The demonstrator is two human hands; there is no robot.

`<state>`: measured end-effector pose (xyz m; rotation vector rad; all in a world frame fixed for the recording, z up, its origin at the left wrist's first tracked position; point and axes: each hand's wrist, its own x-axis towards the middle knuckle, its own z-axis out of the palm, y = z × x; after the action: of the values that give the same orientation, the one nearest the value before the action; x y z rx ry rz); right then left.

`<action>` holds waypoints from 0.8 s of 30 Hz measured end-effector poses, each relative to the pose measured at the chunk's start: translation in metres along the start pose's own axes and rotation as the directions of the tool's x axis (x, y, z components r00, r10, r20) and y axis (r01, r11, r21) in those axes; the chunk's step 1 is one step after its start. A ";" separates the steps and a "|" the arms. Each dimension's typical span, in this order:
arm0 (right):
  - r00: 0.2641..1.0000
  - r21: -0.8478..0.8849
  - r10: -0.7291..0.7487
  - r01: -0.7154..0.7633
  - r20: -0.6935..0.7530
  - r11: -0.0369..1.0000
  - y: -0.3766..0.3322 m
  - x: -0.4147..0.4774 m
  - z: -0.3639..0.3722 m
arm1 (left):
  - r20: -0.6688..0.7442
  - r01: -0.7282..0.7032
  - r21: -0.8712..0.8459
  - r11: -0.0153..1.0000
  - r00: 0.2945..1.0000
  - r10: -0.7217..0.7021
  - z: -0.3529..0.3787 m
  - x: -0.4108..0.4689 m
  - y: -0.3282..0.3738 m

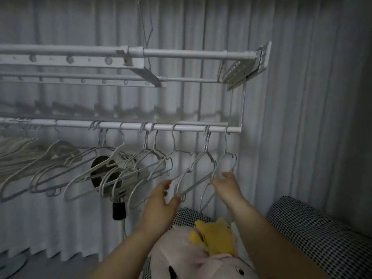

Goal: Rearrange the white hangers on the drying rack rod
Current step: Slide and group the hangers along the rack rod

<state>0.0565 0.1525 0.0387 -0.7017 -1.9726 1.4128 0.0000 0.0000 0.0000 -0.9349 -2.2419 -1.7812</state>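
Several white hangers (141,164) hang by their hooks along the lower white rod (189,128) of the drying rack, more bunched at the left. My left hand (161,200) reaches up under a hanger (193,178) near the rod's right end, fingers spread, thumb touching its lower bar. My right hand (227,184) is at the last hanger (227,158) on the right, fingers apart and touching its lower corner. Neither hand has closed around a hanger.
Upper rack rods (181,54) and a perforated bracket (237,71) sit above. A fan (112,174) stands behind the hangers. Grey curtains cover the wall. Below my arms lie a pink plush toy (187,256), a yellow plush (217,236) and checkered cushions (314,234).
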 end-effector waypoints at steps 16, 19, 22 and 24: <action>0.986 0.214 0.093 -0.121 0.139 0.969 0.007 0.065 0.023 | 0.214 0.205 -0.354 0.913 0.968 -0.134 0.042 0.059 -0.011; 0.989 0.224 0.074 -0.100 0.125 0.969 0.004 0.066 0.023 | 0.286 0.250 -0.376 0.892 0.947 -0.145 0.043 0.065 -0.007; 0.996 0.192 0.042 -0.057 0.083 0.980 0.004 0.069 0.023 | 0.369 0.313 -0.417 0.853 0.916 -0.156 0.046 0.068 -0.006; 0.999 0.119 -0.007 0.012 -0.041 0.993 0.007 0.074 0.023 | 0.404 0.353 -0.461 0.814 0.900 -0.161 0.045 0.069 -0.005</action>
<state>-0.0100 0.1932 0.0389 -0.6613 -1.8417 1.4855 -0.0457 0.0673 0.0149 -1.1512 -2.1905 -2.6381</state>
